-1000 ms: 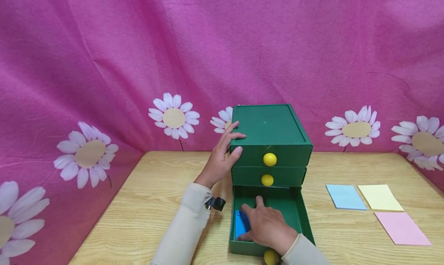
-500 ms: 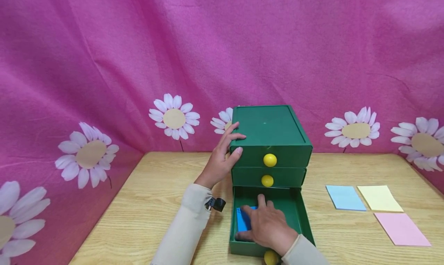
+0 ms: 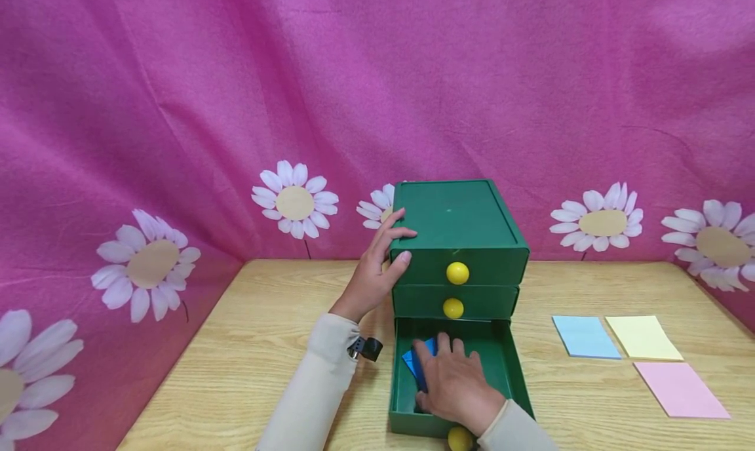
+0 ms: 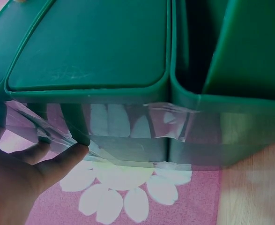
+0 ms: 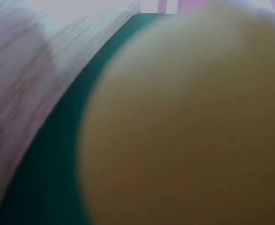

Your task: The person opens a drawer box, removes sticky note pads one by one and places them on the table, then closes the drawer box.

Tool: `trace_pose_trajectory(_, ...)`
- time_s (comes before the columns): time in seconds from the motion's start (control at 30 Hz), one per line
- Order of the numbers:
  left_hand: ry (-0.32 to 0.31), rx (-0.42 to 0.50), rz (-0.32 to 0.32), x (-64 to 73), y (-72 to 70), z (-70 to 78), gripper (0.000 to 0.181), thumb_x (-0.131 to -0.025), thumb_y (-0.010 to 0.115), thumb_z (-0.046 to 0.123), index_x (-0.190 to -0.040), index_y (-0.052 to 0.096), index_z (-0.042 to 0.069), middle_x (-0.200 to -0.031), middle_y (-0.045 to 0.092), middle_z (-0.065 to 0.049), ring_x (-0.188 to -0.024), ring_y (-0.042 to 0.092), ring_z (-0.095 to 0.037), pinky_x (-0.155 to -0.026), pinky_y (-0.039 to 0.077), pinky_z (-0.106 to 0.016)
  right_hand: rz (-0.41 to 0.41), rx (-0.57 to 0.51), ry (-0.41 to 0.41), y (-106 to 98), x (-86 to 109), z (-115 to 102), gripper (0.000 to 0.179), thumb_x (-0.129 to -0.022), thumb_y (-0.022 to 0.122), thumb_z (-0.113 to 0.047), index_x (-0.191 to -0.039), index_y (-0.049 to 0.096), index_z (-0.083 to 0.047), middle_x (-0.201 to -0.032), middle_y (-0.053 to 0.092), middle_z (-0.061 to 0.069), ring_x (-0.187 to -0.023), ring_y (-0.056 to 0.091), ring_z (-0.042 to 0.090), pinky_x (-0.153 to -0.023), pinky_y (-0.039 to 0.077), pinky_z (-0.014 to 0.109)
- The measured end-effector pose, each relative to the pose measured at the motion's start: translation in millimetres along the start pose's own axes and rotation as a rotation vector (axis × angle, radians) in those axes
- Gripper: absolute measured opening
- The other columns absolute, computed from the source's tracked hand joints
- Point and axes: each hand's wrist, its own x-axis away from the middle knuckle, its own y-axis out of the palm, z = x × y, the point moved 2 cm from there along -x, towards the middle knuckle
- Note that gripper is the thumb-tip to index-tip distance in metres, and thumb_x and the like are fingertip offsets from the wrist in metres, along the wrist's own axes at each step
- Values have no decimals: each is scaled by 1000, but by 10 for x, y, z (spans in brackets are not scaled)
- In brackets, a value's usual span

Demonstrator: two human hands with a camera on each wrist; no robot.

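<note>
A green drawer cabinet (image 3: 451, 218) stands on the table with its bottom drawer (image 3: 510, 372) pulled out. My left hand (image 3: 373, 271) rests against the cabinet's left side, fingertips over the top edge; the left wrist view shows its fingers (image 4: 64, 161) spread along the transparent side. Inside the bottom drawer, my right hand (image 3: 457, 382) holds a blue pad of paper (image 3: 411, 364), tilted between thumb and fingers and partly hidden by them. A blurred yellow knob (image 5: 189, 126) fills most of the right wrist view and hides that hand.
To the right lie a light blue note pad (image 3: 586, 337), a yellow one (image 3: 643, 337) and a pink one (image 3: 681, 389). Yellow knobs (image 3: 457, 273) mark the upper drawers, which are closed. A pink flowered cloth (image 3: 377, 97) hangs behind the wooden table (image 3: 265, 320).
The blue pad has turned and tipped up from lying flat in the drawer, and my right thumb and fingers have drawn together on it. My left hand has stayed in place.
</note>
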Motion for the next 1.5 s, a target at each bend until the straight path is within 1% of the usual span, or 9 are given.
trace_pose_trajectory(0.17, -1, 2, 0, 8, -6, -4, 36, -97, 47, 11, -133, 47, 7, -159, 19, -9, -145, 17, -25, -109, 25, -59, 38, 26, 87, -10, 9, -7, 78, -74, 78, -50, -134, 47, -10, -105, 53, 26, -87, 50, 38, -76, 46, 61)
trace_pose_trajectory(0.3, -11, 4, -4, 8, -5, -7, 36, -97, 47, 11, -133, 47, 7, -159, 19, -8, -145, 17, -25, -109, 26, -58, 35, 29, 124, -28, 23, -9, 71, -74, 78, -50, -124, 50, -8, -91, 55, 23, -76, 52, 34, -70, 49, 56)
trace_pose_trajectory(0.5, -15, 4, -5, 1, -9, -3, 36, -97, 48, 12, -133, 47, 7, -159, 19, -7, -145, 18, -25, -110, 26, -57, 30, 14, 110, -53, 26, -11, 62, -76, 79, -41, -120, 52, -6, -87, 56, 21, -73, 54, 33, -67, 51, 54)
trace_pose_trajectory(0.7, -10, 0, -1, 2, -10, 0, 36, -97, 48, 11, -133, 47, 7, -159, 19, -7, -145, 18, -25, -110, 26, -57, 48, 8, 86, -70, 31, -16, 56, -75, 81, -38, -112, 55, -5, -83, 56, 21, -70, 52, 32, -66, 51, 53)
trace_pose_trajectory(0.83, -7, -6, 3, 3, -9, -5, 35, -97, 48, 11, -132, 47, 7, -159, 20, -8, -145, 18, -25, -109, 26, -57, 73, 44, 72, -70, 33, -18, 55, -74, 81, -40, -108, 60, -3, -81, 55, 21, -70, 49, 31, -67, 50, 51)
trace_pose_trajectory(1.0, 4, -12, 4, -4, -4, -18, 35, -97, 48, 11, -132, 47, 7, -159, 20, -9, -145, 19, -24, -109, 27, -58, 100, 125, 65, -68, 47, -13, 54, -72, 80, -47, -99, 65, -2, -75, 52, 18, -68, 45, 29, -65, 49, 47)
trace_pose_trajectory(1.13, 7, -21, 2, -3, -4, -20, 35, -98, 48, 11, -133, 47, 7, -159, 20, -8, -145, 18, -24, -109, 27, -58, 120, 139, 34, -86, 71, 13, 55, -71, 80, -49, -93, 66, -1, -73, 49, 15, -67, 43, 29, -61, 46, 46)
trace_pose_trajectory(1.27, 5, -18, -2, -6, -1, -16, 36, -98, 47, 12, -133, 47, 7, -159, 19, -8, -145, 18, -24, -109, 26, -58, 78, 77, 14, -135, 91, 80, 55, -70, 81, -47, -91, 67, 3, -72, 49, 13, -68, 44, 29, -62, 44, 46)
trace_pose_trajectory(1.5, -2, -4, -6, 3, -3, -3, 36, -97, 47, 11, -133, 46, 7, -159, 19, -8, -145, 17, -24, -110, 25, -58, -36, -23, -19, -232, 123, 182, 47, -73, 79, -41, -92, 65, 0, -73, 50, 9, -71, 46, 28, -64, 44, 48)
